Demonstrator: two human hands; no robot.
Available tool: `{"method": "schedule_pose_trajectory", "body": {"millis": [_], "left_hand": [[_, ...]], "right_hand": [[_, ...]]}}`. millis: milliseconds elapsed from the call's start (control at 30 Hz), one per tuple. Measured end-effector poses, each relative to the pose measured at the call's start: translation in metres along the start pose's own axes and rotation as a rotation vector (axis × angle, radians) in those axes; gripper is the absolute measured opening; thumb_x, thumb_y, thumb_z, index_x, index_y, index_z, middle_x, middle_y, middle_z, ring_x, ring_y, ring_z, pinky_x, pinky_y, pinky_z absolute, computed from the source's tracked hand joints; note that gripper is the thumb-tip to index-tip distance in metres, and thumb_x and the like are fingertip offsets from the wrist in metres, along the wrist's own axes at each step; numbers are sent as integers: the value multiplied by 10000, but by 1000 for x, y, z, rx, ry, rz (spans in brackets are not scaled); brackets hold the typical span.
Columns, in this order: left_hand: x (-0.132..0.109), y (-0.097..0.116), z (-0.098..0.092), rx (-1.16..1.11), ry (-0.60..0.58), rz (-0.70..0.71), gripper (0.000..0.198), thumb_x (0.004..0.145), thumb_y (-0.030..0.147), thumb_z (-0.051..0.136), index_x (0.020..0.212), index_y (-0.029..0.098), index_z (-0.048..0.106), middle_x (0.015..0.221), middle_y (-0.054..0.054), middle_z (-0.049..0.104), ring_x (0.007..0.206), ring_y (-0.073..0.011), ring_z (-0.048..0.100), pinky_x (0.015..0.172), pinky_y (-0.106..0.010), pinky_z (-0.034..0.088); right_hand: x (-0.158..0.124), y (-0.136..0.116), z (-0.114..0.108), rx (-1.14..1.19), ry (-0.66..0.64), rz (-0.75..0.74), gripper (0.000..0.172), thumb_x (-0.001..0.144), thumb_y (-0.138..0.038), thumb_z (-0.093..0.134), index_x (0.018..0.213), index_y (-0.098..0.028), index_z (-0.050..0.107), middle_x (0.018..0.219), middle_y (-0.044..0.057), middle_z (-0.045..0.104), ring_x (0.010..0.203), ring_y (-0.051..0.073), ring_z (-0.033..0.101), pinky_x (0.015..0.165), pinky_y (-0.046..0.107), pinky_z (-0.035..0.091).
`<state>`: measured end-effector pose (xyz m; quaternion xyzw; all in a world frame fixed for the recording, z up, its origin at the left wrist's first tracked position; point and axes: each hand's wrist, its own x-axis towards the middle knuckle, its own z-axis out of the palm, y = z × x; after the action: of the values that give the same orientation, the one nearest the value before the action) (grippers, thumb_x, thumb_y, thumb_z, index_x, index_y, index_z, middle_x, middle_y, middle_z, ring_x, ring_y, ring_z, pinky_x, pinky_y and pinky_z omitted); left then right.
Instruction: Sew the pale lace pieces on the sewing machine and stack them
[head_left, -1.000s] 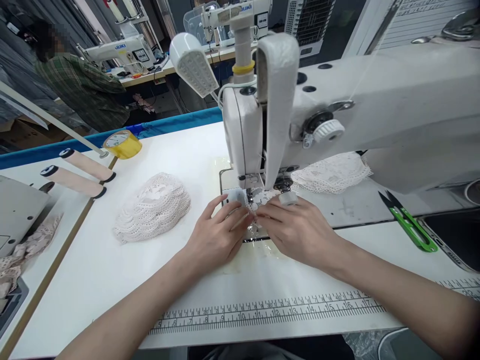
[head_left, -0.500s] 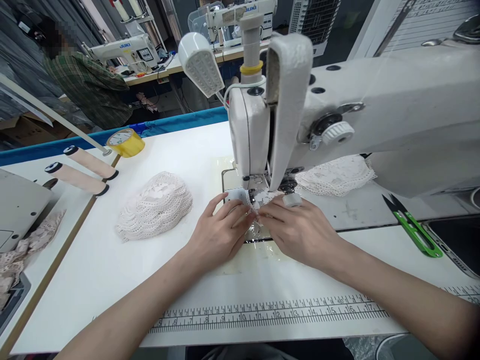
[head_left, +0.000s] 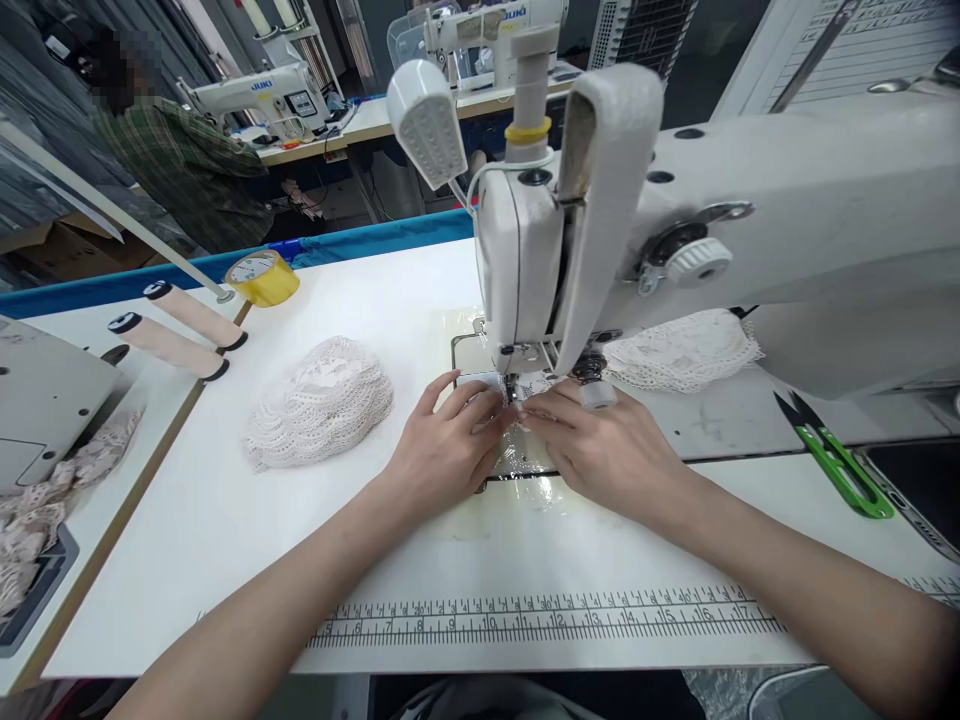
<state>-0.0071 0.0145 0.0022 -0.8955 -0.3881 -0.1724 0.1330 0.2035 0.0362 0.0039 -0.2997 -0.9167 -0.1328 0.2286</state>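
Observation:
A small piece of white lace lies under the needle area of the white sewing machine. My left hand is just left of the presser foot, its fingertips pinched on the near edge of the lace. From the right, my right hand closes its fingers on the same lace, partly below the machine head. The two hands' fingertips nearly meet in front of the foot. A lace pile rests left of my hands, and another lace pile sits behind the machine head on the right.
Green snips and a dark phone lie at the right. Yellow tape and two thread cones stand at the left. A printed ruler runs along the front edge. A person in a plaid shirt sits beyond.
The whole view has shifted slightly, so things appear a little further right. Both hands keep their hold by the presser foot, with only slight finger movement.

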Motion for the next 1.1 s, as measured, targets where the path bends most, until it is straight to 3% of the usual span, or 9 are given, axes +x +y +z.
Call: {"method": "schedule_pose_trajectory", "body": {"millis": [233, 500, 1100], "left_hand": [[-3, 3, -3, 54, 26, 21, 272, 887, 142, 500, 1092, 188, 673, 984, -54, 684, 985, -221, 594, 1056, -486, 395], [-6, 5, -3, 29, 25, 11, 308, 853, 149, 543, 1140, 184, 652, 968, -61, 668, 988, -231, 582, 1069, -494, 386], [-1, -2, 3, 22, 4, -75, 313, 881, 166, 506, 1168, 174, 630, 1153, -80, 663, 1145, -258, 564, 1084, -508, 365]], "right_hand": [[-2, 1, 0, -18, 47, -6, 287, 822, -20, 518, 922, -188, 729, 937, 5, 751, 833, 169, 645, 768, 318, 438], [-3, 0, -1, 4, 45, -8, 306, 806, 3, 512, 858, -206, 730, 935, -2, 748, 837, 159, 639, 781, 312, 439], [0, 1, 4, -45, -67, 49, 349, 810, -19, 533, 1061, -180, 714, 1019, 73, 729, 916, 208, 627, 817, 343, 461]]}}
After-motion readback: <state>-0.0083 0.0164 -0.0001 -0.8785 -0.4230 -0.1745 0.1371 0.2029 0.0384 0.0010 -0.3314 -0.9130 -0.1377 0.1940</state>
